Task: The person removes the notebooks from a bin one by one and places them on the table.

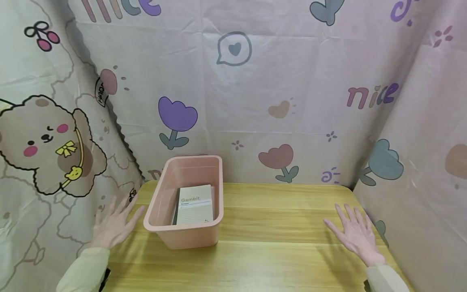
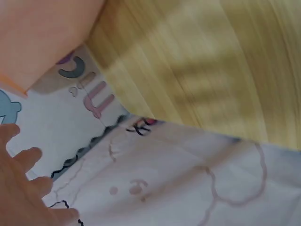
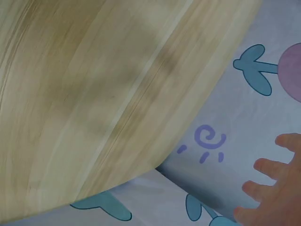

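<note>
In the head view a pink plastic bin (image 1: 193, 237) stands on the left half of the table. Inside it lies a pale notebook (image 1: 195, 207) with "Gambit" printed on its cover; a dark edge shows along its left side. My left hand (image 1: 114, 226) is spread beside the bin's left side, apart from it and holding nothing. Far to the right, my right hand (image 1: 355, 235) is also spread, above the table's right edge, with nothing in it. Fingers of each hand show at the corners of the wrist views.
The wooden table (image 1: 277, 227) has patterned cloth curtains (image 1: 248, 89) behind it and on both sides. The bin stands close to the back curtain. Both hands are near the side curtains.
</note>
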A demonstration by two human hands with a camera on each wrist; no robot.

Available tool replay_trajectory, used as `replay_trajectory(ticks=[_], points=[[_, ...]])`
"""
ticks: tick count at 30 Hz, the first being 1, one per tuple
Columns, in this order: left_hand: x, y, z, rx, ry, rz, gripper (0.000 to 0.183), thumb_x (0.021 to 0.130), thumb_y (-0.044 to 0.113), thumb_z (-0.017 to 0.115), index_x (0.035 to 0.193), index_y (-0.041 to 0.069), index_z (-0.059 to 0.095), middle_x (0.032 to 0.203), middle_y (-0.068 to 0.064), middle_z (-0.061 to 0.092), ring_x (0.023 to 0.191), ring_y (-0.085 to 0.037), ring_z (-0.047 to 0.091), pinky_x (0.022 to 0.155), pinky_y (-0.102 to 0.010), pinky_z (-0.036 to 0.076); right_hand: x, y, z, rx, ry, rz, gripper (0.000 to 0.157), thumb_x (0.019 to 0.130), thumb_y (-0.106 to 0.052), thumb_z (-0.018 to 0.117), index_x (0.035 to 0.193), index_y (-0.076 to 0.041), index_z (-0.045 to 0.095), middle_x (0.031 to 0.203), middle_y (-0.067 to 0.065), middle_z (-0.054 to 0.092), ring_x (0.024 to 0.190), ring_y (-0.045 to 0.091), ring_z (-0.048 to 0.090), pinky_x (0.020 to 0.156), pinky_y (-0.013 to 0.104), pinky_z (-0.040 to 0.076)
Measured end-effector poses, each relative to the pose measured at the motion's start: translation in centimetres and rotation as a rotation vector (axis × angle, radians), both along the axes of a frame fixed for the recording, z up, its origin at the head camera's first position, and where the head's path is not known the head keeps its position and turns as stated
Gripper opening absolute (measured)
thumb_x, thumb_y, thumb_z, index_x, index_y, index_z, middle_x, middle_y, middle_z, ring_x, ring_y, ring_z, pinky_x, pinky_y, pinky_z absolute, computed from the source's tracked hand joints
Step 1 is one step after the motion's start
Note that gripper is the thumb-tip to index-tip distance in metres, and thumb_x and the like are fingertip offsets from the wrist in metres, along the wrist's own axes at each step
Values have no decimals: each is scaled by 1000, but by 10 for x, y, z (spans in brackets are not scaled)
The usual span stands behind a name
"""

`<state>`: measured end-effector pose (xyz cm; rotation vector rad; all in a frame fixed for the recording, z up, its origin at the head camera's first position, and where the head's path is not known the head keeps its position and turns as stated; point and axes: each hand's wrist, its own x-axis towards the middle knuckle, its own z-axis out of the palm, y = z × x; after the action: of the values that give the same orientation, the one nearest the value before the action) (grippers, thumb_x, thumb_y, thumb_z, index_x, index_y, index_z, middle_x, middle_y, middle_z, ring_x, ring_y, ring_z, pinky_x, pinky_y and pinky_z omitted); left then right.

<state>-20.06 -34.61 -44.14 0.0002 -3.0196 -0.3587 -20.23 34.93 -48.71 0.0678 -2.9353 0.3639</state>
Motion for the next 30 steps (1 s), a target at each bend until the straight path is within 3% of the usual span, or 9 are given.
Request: replay_trajectory(ticks=[4,7,10,15,19,24,30], points=[[-6,7,6,160,-76,-18,77,104,60,23,162,11,11,164,-31,14,149,-59,5,108,-87,4,0,-4,3,-49,-31,12,84,99,-62,41,158,-4,25,158,37,22,141,64,17,112,81,9],[-10,16,13,283,-135,-32,81,104,58,26,160,0,13,161,-36,18,145,-62,15,109,-84,17,-1,-10,5,-81,-45,22,84,100,-62,41,158,-3,26,158,36,23,141,63,19,111,80,13],[-16,25,19,355,-148,-58,82,105,53,34,154,-12,22,154,-39,32,139,-60,33,111,-73,34,-3,-16,9,-103,-47,39,82,101,-60,40,157,-2,26,158,37,23,141,61,22,112,79,15],[-22,35,25,420,-136,-118,63,104,39,47,136,-15,51,127,-33,64,117,-46,63,99,-56,55,-5,-26,14,-113,-33,63,79,102,-58,40,157,-2,28,158,37,25,141,59,24,113,78,16],[-25,37,27,447,-119,-121,48,102,31,55,121,-13,65,111,-27,73,101,-36,71,87,-44,61,-5,-30,14,-113,-31,67,79,101,-59,40,156,-3,30,158,36,27,141,58,26,112,79,17],[-28,32,26,527,-144,-146,40,98,18,60,117,-16,65,109,-30,73,96,-30,74,76,-27,62,-5,-32,13,-125,-41,67,80,101,-60,41,156,-3,31,159,35,26,143,58,24,112,78,17],[-30,28,29,649,-241,-182,43,94,11,61,123,-22,57,112,-34,70,96,-30,75,77,-26,63,-4,-33,12,-127,-41,71,79,101,-59,41,156,-3,32,158,35,26,142,58,25,113,79,15]])
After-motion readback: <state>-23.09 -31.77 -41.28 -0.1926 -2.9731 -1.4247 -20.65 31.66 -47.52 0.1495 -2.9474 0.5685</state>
